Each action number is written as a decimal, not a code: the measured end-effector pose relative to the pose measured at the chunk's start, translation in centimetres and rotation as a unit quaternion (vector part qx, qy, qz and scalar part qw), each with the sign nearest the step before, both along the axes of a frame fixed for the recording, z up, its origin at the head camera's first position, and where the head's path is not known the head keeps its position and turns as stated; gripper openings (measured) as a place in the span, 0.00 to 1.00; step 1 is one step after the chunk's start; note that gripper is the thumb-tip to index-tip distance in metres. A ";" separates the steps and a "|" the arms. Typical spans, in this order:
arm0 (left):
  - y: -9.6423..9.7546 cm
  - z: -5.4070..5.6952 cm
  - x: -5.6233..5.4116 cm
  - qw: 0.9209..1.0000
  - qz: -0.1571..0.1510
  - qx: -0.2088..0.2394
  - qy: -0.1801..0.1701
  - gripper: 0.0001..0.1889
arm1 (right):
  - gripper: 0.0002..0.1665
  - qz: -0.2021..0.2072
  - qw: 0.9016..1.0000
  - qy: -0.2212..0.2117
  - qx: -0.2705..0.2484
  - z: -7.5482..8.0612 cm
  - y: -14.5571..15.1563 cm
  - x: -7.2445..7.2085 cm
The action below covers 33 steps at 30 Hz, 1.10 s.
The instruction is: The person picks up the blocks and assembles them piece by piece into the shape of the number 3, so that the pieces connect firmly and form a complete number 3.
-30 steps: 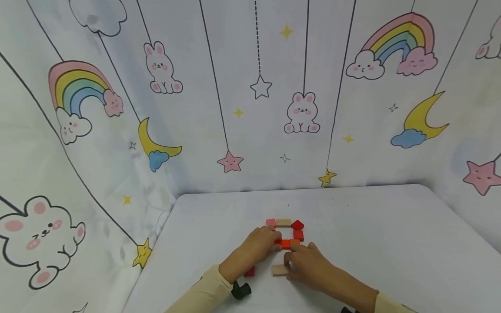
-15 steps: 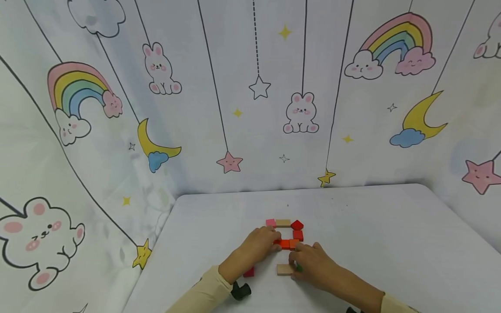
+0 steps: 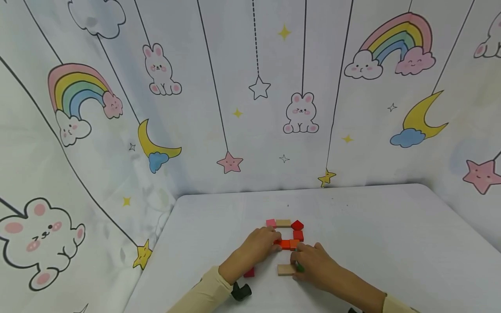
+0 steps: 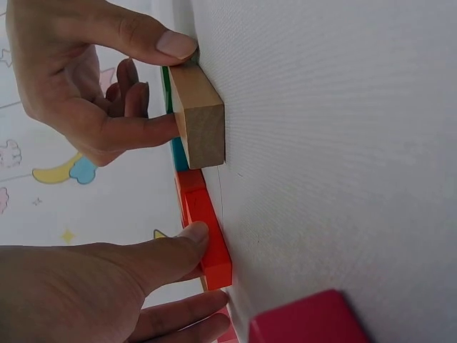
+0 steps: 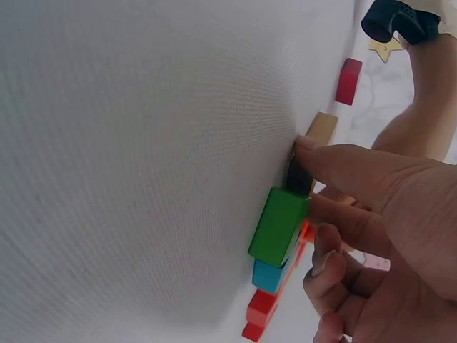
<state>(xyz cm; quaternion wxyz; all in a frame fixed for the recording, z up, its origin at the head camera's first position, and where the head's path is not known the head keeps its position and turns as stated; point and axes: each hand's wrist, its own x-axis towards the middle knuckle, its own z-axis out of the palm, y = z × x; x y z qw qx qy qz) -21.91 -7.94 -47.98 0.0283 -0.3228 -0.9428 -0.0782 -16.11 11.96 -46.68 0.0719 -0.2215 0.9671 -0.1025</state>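
My left hand [image 3: 260,245] pinches an orange-red block [image 4: 208,239], thumb on its near side and fingers beyond it. With thumb and index finger, my right hand [image 3: 316,265] grips a plain wooden block [image 3: 286,270], nearer the body. Beside that hand lie a green block [image 5: 278,225] and a blue block [image 5: 268,275]. An orange block [image 3: 294,244] adjoins the orange-red one. Farther back, a red block [image 3: 298,235], a red pointed block [image 3: 297,225], another wooden block [image 3: 283,223] and a pink block [image 3: 271,223] form a bent row.
A dark red block [image 3: 248,272] lies below the left forearm. A black device [image 3: 241,291] is on the left wrist. The white table [image 3: 372,226] stretches away to both sides, backed by a cartoon-printed cloth [image 3: 266,130].
My right hand has shifted slightly to the right, and the plain wooden block has gone with it. Green now shows between the fingers. The left hand keeps its place.
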 end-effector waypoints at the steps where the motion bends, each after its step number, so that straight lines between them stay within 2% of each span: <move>1: 0.0 0.0 0.0 1.000 -0.001 0.000 0.001 0.12 | 0.18 -0.002 1.000 0.000 0.000 0.0 0.0 0.0; 10: 0.1 0.1 0.2 1.000 0.000 -0.001 0.000 0.12 | 0.19 -0.021 1.000 -0.017 0.012 -0.1 0.0 0.0; 33: 0.0 0.0 0.2 1.000 -0.001 0.003 0.004 0.12 | 0.19 -0.001 1.000 -0.006 0.009 -0.5 0.7 0.3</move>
